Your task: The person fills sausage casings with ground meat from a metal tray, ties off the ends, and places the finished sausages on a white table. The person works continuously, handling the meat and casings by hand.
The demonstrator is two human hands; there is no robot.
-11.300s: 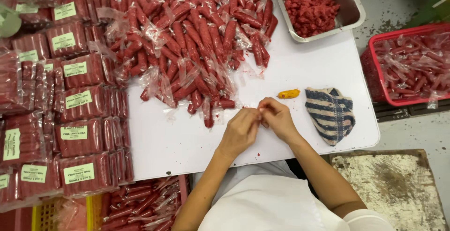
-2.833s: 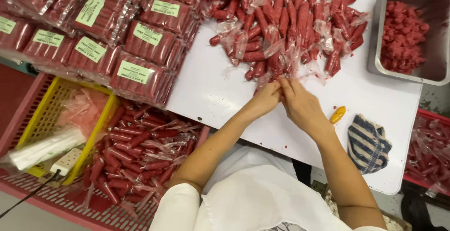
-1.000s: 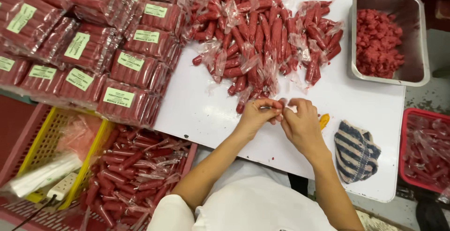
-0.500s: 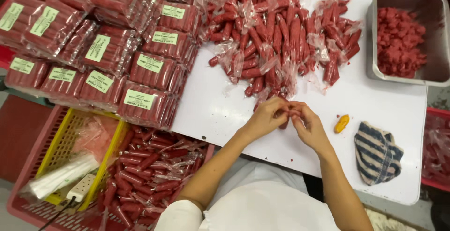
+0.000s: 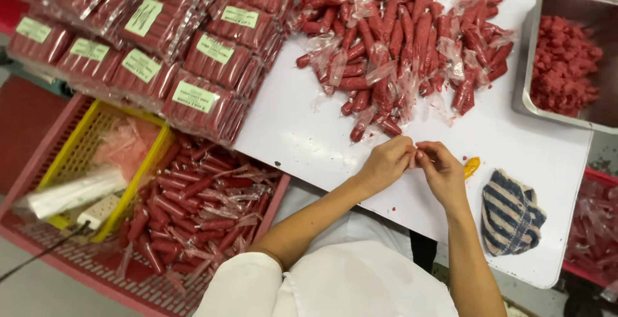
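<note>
1. Pinching a small red sausage [image 5: 414, 158] between the fingertips of both hands, I hold it just above the white counter [image 5: 302, 137]; my left hand [image 5: 386, 162] and right hand [image 5: 444, 172] meet on it, fingers closed tight, so little of it shows.
2. A steel tray [image 5: 524, 79] at the far right holds a heap of small, lumpy red pieces [image 5: 563, 66].
3. A red slotted crate [image 5: 77, 259] below the counter's edge holds loose red sausages in crinkled clear film [image 5: 199, 204], and a yellow mesh basket [image 5: 90, 156] with pink film scraps and a white roll.
4. Ahead lies a pile of glossy red sausages in clear wrappers [image 5: 399, 46]; flat sealed packs with pale green labels [image 5: 193, 66] overlap to its left.
5. A striped blue-and-white cloth [image 5: 512, 211] lies crumpled near my right hand, a small yellow piece [image 5: 471, 166] just beside it.
</note>
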